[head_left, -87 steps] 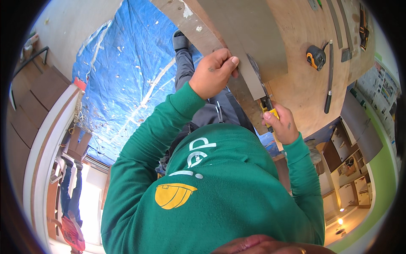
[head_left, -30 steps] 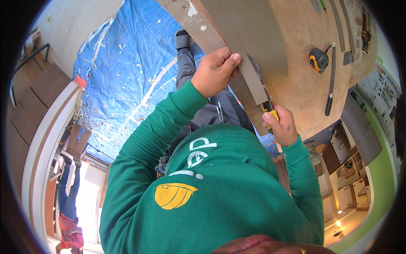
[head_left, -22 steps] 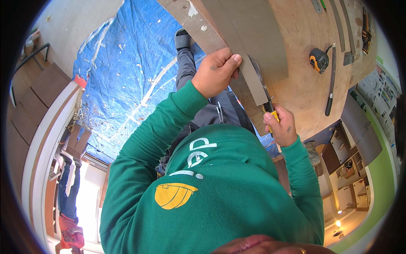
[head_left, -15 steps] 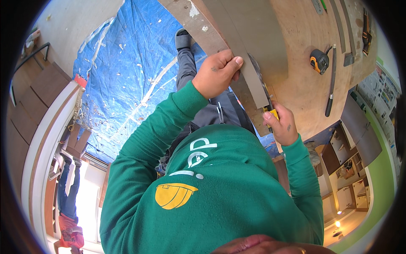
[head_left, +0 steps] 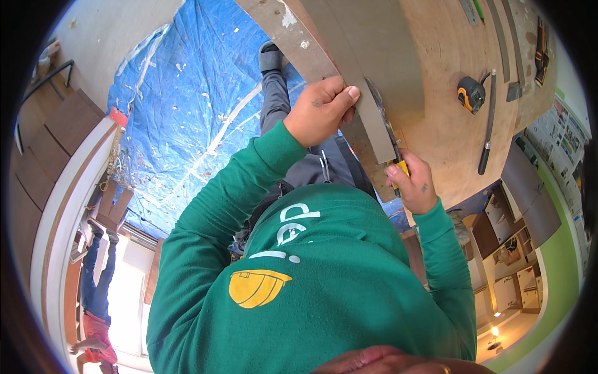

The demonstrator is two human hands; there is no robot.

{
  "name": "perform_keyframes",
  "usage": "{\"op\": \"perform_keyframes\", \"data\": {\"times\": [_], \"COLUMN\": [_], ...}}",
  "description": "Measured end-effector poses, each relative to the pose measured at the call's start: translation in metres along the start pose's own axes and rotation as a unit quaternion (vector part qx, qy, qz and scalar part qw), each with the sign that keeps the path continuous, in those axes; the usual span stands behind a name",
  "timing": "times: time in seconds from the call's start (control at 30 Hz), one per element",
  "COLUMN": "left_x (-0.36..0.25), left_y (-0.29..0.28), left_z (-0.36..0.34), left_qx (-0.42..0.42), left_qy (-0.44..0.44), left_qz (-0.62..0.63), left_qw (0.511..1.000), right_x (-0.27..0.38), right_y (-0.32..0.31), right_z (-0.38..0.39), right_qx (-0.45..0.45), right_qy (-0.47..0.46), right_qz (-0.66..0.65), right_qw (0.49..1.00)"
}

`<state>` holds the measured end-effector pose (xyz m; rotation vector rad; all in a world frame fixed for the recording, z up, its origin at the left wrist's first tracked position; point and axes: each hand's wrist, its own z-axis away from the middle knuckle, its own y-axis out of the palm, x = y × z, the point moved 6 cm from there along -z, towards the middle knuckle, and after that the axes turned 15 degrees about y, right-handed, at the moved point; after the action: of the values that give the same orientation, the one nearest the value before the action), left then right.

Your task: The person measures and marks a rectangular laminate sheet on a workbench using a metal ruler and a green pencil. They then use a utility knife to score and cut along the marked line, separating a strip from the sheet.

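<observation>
My left hand [head_left: 321, 112] is closed on the near part of a narrow grey strip [head_left: 377, 136], thumb on top and fingers curled around its left edge. The strip lies along the left side of a larger grey-brown sheet [head_left: 389, 50]. Close to the strip's near end, my right hand [head_left: 413, 182] is wrapped around a tool with a yellow and black handle [head_left: 403, 167]. A dark, thin part runs from the tool along the strip's right edge; its exact kind is unclear. My right fingers are partly hidden behind the handle.
On the wooden worktop [head_left: 451, 143] to the right lie a black and orange tape measure [head_left: 471, 93], a long black-handled tool [head_left: 488, 134] and several flat strips. A blue tarp [head_left: 187, 106] covers the floor at left. Another person [head_left: 98, 299] stands at the lower left.
My hands have hardly moved. At the lower left, the other person has shifted, and an arm now shows.
</observation>
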<state>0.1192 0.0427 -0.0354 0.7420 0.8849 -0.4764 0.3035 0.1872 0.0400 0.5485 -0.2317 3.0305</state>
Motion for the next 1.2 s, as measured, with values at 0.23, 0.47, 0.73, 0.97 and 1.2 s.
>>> {"op": "perform_keyframes", "data": {"times": [0.23,0.47,0.73,0.97,1.2], "left_x": [-0.001,-0.008,-0.004,-0.003,-0.002], "left_y": [-0.002,-0.005,-0.007,-0.008,-0.008], "left_z": [0.0,-0.004,-0.004,-0.005,-0.005], "left_qx": [-0.001,-0.075,-0.09,-0.085,-0.075], "left_qy": [-0.026,-0.014,0.027,0.032,0.02], "left_qz": [-0.005,-0.024,-0.086,-0.083,-0.057], "left_qw": [1.0,0.997,0.992,0.992,0.995], "right_x": [0.003,-0.004,-0.006,-0.006,-0.007], "right_y": [0.002,-0.004,-0.004,-0.005,-0.003], "right_z": [-0.003,0.008,0.007,0.006,0.005], "right_qx": [-0.014,-0.012,0.003,-0.007,0.019], "right_qy": [-0.017,0.016,0.012,0.017,0.02], "right_qz": [-0.008,-0.025,0.009,0.022,-0.009], "right_qw": [1.0,0.999,1.0,1.0,1.0]}}
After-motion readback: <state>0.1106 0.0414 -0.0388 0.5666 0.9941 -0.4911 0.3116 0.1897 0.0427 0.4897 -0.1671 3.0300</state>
